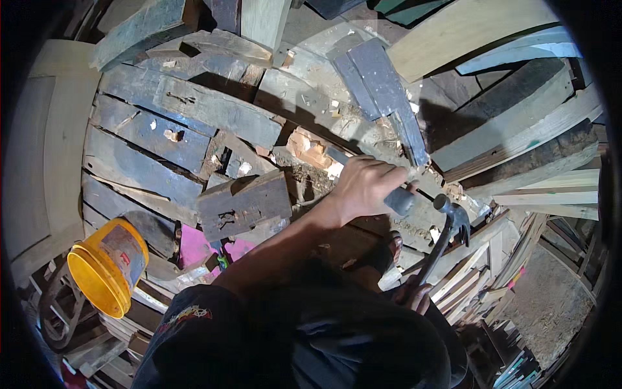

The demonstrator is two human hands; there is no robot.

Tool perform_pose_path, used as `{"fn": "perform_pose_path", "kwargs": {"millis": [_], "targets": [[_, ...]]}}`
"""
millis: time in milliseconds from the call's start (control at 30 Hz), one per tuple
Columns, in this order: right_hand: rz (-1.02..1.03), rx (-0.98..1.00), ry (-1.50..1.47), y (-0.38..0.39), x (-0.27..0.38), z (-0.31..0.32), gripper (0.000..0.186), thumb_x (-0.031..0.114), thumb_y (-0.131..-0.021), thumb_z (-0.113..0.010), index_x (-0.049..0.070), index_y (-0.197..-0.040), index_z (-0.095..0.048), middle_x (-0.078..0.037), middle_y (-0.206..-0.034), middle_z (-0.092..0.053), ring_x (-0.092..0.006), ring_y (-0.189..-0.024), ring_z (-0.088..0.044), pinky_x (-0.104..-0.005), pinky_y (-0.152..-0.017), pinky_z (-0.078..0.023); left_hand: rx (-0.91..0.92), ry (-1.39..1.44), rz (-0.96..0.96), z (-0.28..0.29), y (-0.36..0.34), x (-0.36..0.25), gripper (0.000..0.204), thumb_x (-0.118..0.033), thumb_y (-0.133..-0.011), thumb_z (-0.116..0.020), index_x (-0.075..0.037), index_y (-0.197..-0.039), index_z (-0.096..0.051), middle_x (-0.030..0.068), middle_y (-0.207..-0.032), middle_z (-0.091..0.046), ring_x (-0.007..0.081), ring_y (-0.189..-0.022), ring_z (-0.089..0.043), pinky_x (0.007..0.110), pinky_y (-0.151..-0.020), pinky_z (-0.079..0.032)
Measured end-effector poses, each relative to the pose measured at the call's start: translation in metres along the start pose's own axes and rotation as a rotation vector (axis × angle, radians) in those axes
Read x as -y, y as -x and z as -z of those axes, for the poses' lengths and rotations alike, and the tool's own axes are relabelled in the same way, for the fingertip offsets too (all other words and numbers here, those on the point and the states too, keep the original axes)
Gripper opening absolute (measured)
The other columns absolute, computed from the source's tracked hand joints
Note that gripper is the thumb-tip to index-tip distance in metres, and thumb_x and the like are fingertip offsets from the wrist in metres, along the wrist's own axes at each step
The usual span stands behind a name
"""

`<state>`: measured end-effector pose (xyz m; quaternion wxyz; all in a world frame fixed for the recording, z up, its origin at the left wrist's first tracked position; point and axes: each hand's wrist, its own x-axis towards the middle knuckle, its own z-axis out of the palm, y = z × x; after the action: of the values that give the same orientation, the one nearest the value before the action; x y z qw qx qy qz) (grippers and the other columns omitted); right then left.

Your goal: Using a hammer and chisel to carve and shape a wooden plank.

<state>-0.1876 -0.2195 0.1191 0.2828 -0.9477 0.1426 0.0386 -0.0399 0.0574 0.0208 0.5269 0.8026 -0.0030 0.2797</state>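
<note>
My left hand [369, 185] is closed around a chisel. The end of the chisel's dark handle [400, 202] sticks out on the right of the fist, and its flat blade [335, 154] shows on the left. That blade lies against a pale reddish piece of wood [306, 146] with a freshly cut, splintered face. Low on the right, my right hand [414, 297] grips a claw hammer [435, 251] by its dark shaft. The hammer's head is just right of the chisel handle's end, and a gap shows between them. My clothing partly hides the right hand.
A yellow bucket [97, 298] lies tilted at the left. Bluish-grey boards [142, 159] and a loose wooden block [246, 204] lie near the work. Long planks [512, 142] are stacked at the right. Wood chips [173, 135] are scattered about. A dark L-shaped wooden piece [370, 74] lies beyond my hands.
</note>
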Motion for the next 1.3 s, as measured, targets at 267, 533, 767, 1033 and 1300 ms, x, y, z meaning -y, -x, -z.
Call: {"fn": "perform_pose_path", "kwargs": {"millis": [267,533,767,1033,1300], "targets": [[0.057,-0.031,0.031,-0.008,0.024,-0.005,0.049,0.044,-0.108,-0.061,0.006,-0.138,-0.054,-0.010,-0.121,-0.065,-0.0149,-0.095,-0.060,-0.0262,-0.075,-0.053,0.002,0.156,0.179,-0.011,-0.013,-0.022,0.036,-0.034,-0.072,-0.088,-0.009,-0.082,-0.064,0.0087,-0.064,-0.066,0.0272,-0.051,-0.067,0.038,-0.051,-0.056],[-0.378,0.079,-0.522,-0.007,0.043,-0.005,0.052,0.051,-0.110,-0.054,0.002,-0.128,-0.055,-0.004,-0.092,-0.056,-0.0091,-0.071,-0.048,-0.0230,-0.058,-0.041,0.005,0.171,0.152,-0.018,0.005,-0.004,0.047,-0.031,-0.064,-0.089,-0.007,-0.098,-0.067,0.0146,-0.076,-0.071,0.0343,-0.066,-0.071,0.045,-0.060,-0.056],[-0.471,0.222,-0.740,-0.011,0.057,0.007,0.053,0.051,-0.108,-0.057,0.003,-0.130,-0.055,-0.003,-0.093,-0.056,-0.0084,-0.071,-0.048,-0.0229,-0.059,-0.040,-0.058,0.154,0.111,-0.022,0.006,0.002,0.037,-0.017,-0.063,-0.082,-0.007,-0.095,-0.067,0.0112,-0.080,-0.070,0.0321,-0.067,-0.070,0.041,-0.060,-0.055],[-0.274,-0.063,-0.517,-0.024,0.090,0.019,0.052,0.050,-0.109,-0.056,0.002,-0.128,-0.055,-0.001,-0.082,-0.055,-0.0066,-0.061,-0.044,-0.0218,-0.052,-0.035,-0.111,0.266,0.226,-0.024,-0.006,0.009,0.024,-0.009,-0.071,-0.083,-0.006,-0.090,-0.068,0.0119,-0.074,-0.070,0.0272,-0.064,-0.072,0.037,-0.059,-0.055],[0.275,-0.237,-0.383,-0.039,0.096,0.013,0.062,0.043,-0.104,-0.068,0.000,-0.138,-0.039,-0.010,-0.088,-0.056,-0.0129,-0.062,-0.049,-0.0287,-0.050,-0.039,-0.077,0.248,0.206,-0.019,0.001,0.015,0.029,-0.008,-0.067,-0.084,-0.007,-0.088,-0.066,0.0126,-0.072,-0.067,0.0315,-0.064,-0.069,0.041,-0.057,-0.052]]}}
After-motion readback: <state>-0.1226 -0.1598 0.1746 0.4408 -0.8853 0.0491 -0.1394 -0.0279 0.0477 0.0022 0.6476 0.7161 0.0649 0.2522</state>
